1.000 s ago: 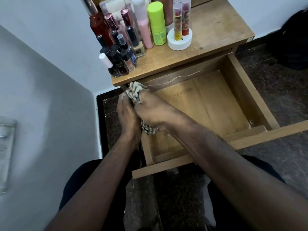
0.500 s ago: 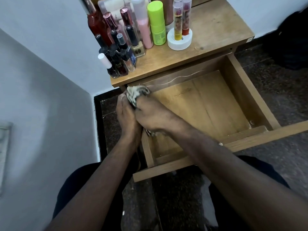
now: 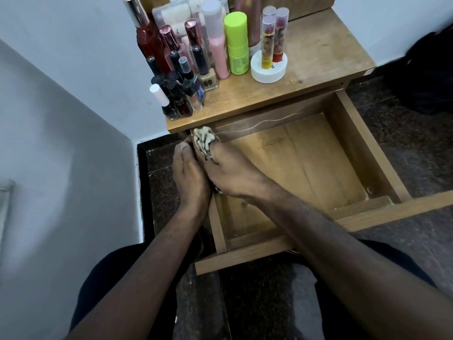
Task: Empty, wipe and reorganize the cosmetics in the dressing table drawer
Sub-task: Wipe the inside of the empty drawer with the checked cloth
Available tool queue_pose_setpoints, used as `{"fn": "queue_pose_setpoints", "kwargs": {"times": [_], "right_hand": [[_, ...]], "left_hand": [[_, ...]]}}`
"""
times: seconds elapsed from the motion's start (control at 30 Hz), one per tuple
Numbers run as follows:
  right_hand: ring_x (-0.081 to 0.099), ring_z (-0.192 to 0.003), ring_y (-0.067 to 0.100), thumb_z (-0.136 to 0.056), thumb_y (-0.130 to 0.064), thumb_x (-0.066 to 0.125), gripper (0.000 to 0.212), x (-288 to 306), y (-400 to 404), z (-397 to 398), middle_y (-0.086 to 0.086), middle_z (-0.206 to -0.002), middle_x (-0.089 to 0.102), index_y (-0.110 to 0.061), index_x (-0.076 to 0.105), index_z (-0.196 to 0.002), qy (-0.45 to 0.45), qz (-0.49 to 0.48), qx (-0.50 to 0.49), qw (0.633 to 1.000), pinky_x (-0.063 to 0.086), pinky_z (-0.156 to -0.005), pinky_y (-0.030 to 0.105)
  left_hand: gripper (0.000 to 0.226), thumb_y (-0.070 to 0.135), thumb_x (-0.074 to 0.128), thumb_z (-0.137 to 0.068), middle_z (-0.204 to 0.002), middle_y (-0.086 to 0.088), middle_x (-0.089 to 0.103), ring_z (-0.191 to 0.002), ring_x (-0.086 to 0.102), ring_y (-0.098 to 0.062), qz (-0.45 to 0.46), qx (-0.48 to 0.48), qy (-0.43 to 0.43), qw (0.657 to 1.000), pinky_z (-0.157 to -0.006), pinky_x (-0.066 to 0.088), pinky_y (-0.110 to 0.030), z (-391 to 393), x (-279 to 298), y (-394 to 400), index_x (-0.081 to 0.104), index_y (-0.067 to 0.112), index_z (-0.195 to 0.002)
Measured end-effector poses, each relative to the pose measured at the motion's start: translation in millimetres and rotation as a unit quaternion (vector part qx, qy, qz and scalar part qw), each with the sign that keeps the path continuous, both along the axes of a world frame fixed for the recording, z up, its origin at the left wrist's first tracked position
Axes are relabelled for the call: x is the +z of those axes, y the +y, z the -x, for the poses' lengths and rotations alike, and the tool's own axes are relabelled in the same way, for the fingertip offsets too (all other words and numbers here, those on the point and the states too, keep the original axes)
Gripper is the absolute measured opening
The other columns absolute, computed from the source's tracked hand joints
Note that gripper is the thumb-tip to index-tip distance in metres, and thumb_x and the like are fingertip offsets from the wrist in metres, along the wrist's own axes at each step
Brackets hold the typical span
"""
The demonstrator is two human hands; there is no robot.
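Wooden dressing table point(image 3: 318, 57) carries our cosmetics point(image 3: 196, 57) up top, clustered left. Drawer point(image 3: 367, 153) pulled out (bare boards inside). At its far left corner our right hand point(image 3: 232, 173) grips a bunched cloth point(image 3: 204, 141); left hand point(image 3: 190, 175) lies alongside on the side wall, fingers straight.

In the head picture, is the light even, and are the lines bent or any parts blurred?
Head view: dim, soft light; the open drawer floor is brighter than the dark floor around. Wide-angle bending curves the walls. The cloth and both hands are sharp; forearms near the camera look softer.
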State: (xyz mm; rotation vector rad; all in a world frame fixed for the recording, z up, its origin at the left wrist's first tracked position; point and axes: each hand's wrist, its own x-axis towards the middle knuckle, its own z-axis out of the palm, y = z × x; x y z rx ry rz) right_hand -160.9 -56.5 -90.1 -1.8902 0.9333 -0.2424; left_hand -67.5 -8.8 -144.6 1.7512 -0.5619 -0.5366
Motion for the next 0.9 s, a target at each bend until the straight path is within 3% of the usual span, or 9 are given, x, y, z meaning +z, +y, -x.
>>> {"fn": "queue_pose_setpoints", "kwargs": {"times": [0.07, 0.13, 0.23, 0.3, 0.4, 0.53, 0.67, 0.77, 0.9], "right_hand": [[0.058, -0.087, 0.016, -0.100, -0.006, 0.048, 0.027, -1, 1, 7, 0.004, -0.102, 0.060, -0.002, 0.057, -0.125, 0.066, 0.036, 0.069, 0.995, 0.044, -0.072, 0.022], [0.052, -0.082, 0.014, -0.102, -0.007, 0.050, 0.026, 3, 2, 24, 0.006, -0.104, 0.055, -0.004, 0.057, -0.126, 0.122, 0.051, 0.129, 0.983, 0.040, -0.070, 0.018], [0.059, -0.083, 0.018, -0.104, -0.012, 0.053, 0.014, 12, 9, 52, 0.009, -0.107, 0.063, -0.008, 0.060, -0.115, 0.207, 0.031, 0.256, 0.944, 0.046, -0.069, 0.024], [0.056, -0.079, 0.015, -0.103, -0.015, 0.053, 0.001, 15, 15, 62, 0.007, -0.104, 0.060, -0.015, 0.053, -0.103, 0.244, 0.022, 0.322, 0.914, 0.049, -0.070, 0.027], [0.048, -0.072, 0.012, -0.104, -0.021, 0.054, 0.018, 18, 20, 64, -0.001, -0.085, 0.046, -0.017, 0.042, -0.091, 0.252, 0.046, 0.358, 0.898, 0.041, -0.063, 0.025], [0.059, -0.081, 0.021, -0.101, -0.013, 0.051, 0.031, 9, 16, 73, -0.004, -0.084, 0.052, -0.027, 0.041, -0.076, 0.189, 0.010, 0.327, 0.926, 0.048, -0.068, 0.032], [0.071, -0.099, 0.003, -0.101, -0.007, 0.053, 0.018, 19, 11, 99, -0.006, -0.103, 0.072, -0.017, 0.067, -0.101, 0.029, -0.133, 0.199, 0.970, 0.058, -0.086, 0.024], [0.075, -0.094, 0.004, -0.102, 0.005, 0.049, 0.027, 28, 10, 117, -0.006, -0.098, 0.078, -0.014, 0.069, -0.101, -0.110, -0.201, 0.071, 0.971, 0.058, -0.078, 0.022], [0.076, -0.082, 0.016, -0.101, -0.011, 0.060, 0.012, 31, -6, 122, 0.003, -0.093, 0.080, -0.014, 0.072, -0.099, -0.161, -0.183, 0.014, 0.970, 0.057, -0.065, 0.026]], "left_hand": [[0.039, 0.028, 0.034, -0.114, -0.112, 0.001, 0.071, -0.101, 0.065, -0.008, -0.011, 0.011, 0.010, 1.000, -0.088, 0.051, -0.028, -1, 0, -2, 0.069, 0.013, -0.122], [0.038, 0.029, 0.034, -0.114, -0.110, -0.002, 0.073, -0.098, 0.067, -0.010, -0.021, 0.018, 0.028, 0.999, -0.083, 0.052, -0.027, -1, 0, -3, 0.070, 0.016, -0.119], [0.038, 0.031, 0.034, -0.114, -0.106, -0.005, 0.072, -0.094, 0.065, -0.014, -0.016, 0.026, 0.047, 0.998, -0.081, 0.051, -0.030, -1, -1, -4, 0.068, 0.013, -0.114], [0.039, 0.030, 0.034, -0.114, -0.101, -0.004, 0.068, -0.088, 0.061, -0.009, -0.013, 0.031, 0.045, 0.998, -0.077, 0.049, -0.023, -1, -2, -6, 0.066, 0.010, -0.112], [0.039, 0.028, 0.035, -0.115, -0.098, -0.004, 0.066, -0.083, 0.058, -0.005, -0.004, 0.031, 0.051, 0.998, -0.070, 0.047, -0.014, 1, -2, -6, 0.066, 0.005, -0.111], [0.036, 0.024, 0.035, -0.115, -0.101, 0.001, 0.067, -0.077, 0.059, 0.009, -0.002, 0.029, 0.058, 0.998, -0.071, 0.046, -0.012, -2, -2, -7, 0.067, 0.009, -0.112], [0.034, 0.027, 0.033, -0.116, -0.101, 0.017, 0.061, -0.076, 0.056, 0.023, 0.000, 0.008, 0.073, 0.997, -0.067, 0.041, 0.000, -1, -1, -6, 0.065, 0.030, -0.108], [0.031, 0.025, 0.030, -0.117, -0.097, 0.023, 0.051, -0.072, 0.049, 0.033, 0.004, -0.010, 0.092, 0.996, -0.066, 0.034, 0.005, 2, 3, -5, 0.059, 0.030, -0.106], [0.016, 0.026, 0.033, -0.117, -0.096, 0.030, 0.044, -0.069, 0.043, 0.039, 0.014, 0.005, 0.118, 0.993, -0.065, 0.032, 0.008, 4, 6, -3, 0.048, 0.031, -0.114]]}}
